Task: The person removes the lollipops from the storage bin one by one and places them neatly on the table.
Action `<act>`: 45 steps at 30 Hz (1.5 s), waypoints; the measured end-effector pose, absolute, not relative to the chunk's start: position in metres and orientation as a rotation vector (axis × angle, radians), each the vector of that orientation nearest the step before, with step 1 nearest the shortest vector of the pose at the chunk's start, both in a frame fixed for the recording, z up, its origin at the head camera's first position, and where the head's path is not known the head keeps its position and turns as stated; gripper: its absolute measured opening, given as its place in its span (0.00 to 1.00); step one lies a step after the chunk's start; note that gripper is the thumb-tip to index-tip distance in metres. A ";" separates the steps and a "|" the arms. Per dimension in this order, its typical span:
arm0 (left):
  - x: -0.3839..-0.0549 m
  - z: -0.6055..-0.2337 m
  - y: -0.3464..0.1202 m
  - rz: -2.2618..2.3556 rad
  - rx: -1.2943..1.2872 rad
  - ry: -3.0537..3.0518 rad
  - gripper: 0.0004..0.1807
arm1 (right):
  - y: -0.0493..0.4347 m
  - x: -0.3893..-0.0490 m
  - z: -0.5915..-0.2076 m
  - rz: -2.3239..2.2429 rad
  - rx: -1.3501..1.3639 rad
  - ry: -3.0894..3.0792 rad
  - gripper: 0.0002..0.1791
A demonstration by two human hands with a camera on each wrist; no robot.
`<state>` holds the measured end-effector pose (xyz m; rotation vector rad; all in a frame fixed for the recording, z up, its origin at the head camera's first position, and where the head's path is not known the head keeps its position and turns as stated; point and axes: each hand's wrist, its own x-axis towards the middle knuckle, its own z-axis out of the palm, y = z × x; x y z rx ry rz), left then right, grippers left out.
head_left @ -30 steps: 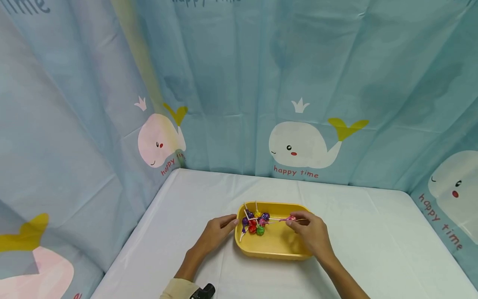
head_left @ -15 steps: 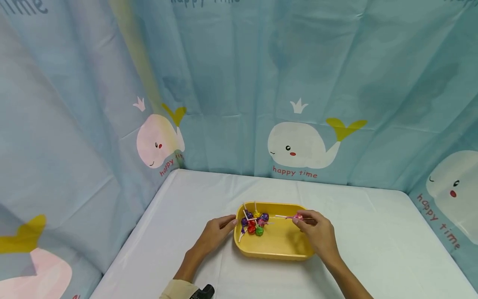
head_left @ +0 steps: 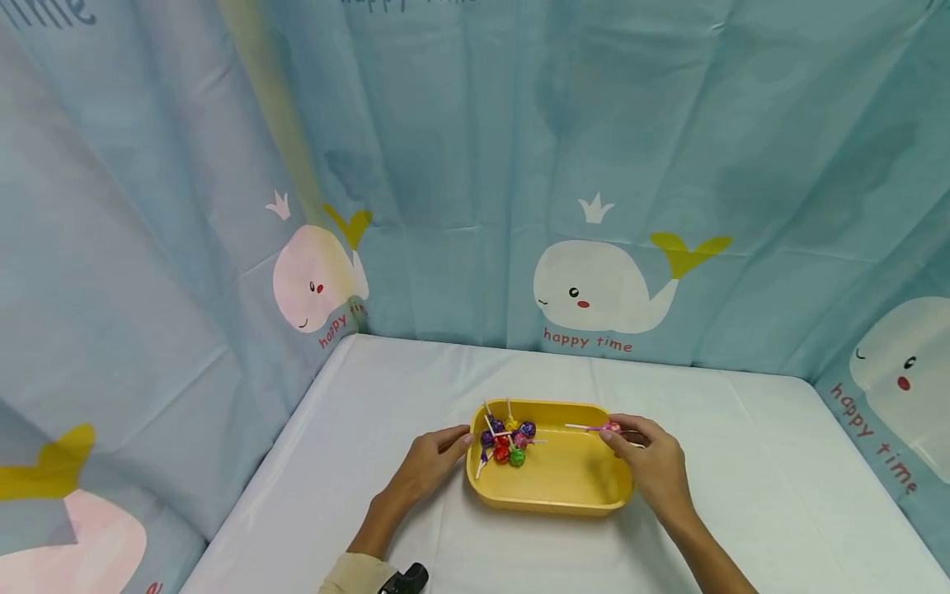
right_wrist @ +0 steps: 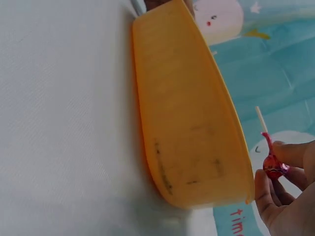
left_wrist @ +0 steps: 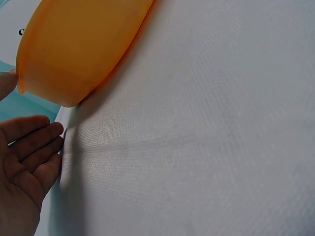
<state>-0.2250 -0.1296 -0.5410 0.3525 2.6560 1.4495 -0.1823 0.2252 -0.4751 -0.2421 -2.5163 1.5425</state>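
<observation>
A yellow tray (head_left: pixel 567 474) sits on the table, with several wrapped lollipops (head_left: pixel 502 454) heaped at its left end. Their wrappers are purple, red, pink, yellow and green, and white sticks point various ways. My right hand (head_left: pixel 656 462) pinches a pink-wrapped lollipop (head_left: pixel 611 427) by its candy end above the tray's right end, stick to the left. In the right wrist view this lollipop (right_wrist: pixel 273 166) is between thumb and fingers, beside the tray's rim. My left hand (head_left: pixel 430 464) is at the tray's left end; in the left wrist view its thumb touches the rim and its fingers (left_wrist: pixel 42 140) lie loosely extended, apart from the tray.
A white cloth (head_left: pixel 401 384) covers the table. Blue curtains (head_left: pixel 445 272) printed with whales hang behind and at both sides. A dark band with a black device (head_left: pixel 404 580) is on the left wrist, by a beige sleeve (head_left: pixel 358 573).
My right hand has moved to the right with the pink lollipop, from over the tray's middle right to its right end. The left hand and the heaped lollipops have stayed put.
</observation>
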 end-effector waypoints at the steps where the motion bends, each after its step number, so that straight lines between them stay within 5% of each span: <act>1: -0.225 -0.541 -0.130 1.447 0.359 2.657 0.35 | 0.226 -0.182 -0.475 1.540 -0.244 -2.515 0.25; 45: -0.224 -0.537 -0.128 1.465 0.291 2.631 0.36 | 0.294 -0.175 -0.498 1.379 -0.429 -2.465 0.26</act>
